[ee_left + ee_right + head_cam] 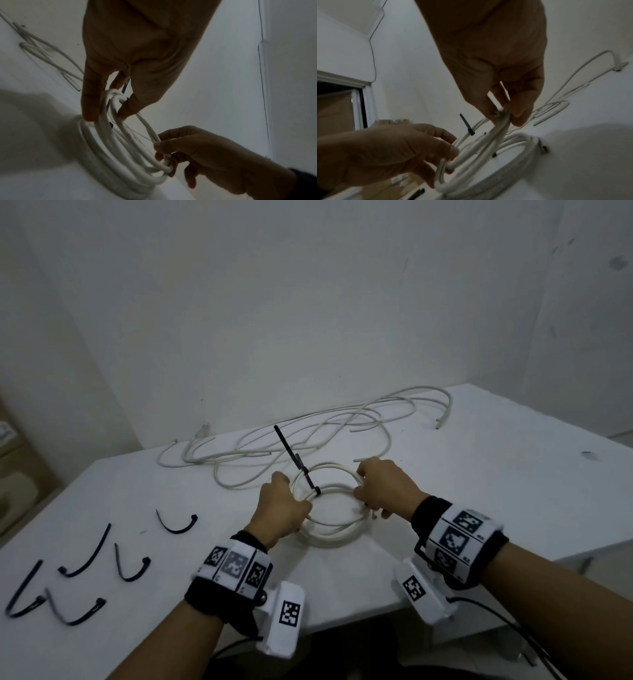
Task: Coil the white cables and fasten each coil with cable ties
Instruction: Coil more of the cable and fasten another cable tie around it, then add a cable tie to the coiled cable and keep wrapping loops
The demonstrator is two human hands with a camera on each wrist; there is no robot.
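Lower left of the frame: five loose black cable ties (128, 563) lie on the white table (479, 474). At centre, the left hand (282, 510) grasps the white cable coil (334, 534); a black tie (296, 462) projects upward. The right hand (385, 489) pinches the coil's opposite side. Uncoiled cables (308, 433) lie behind.

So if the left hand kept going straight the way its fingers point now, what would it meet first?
The left hand grips the white coil and points away from the person. Straight on, it would probably meet the black cable tie on the coil, then the loose white cables; depth is unclear.
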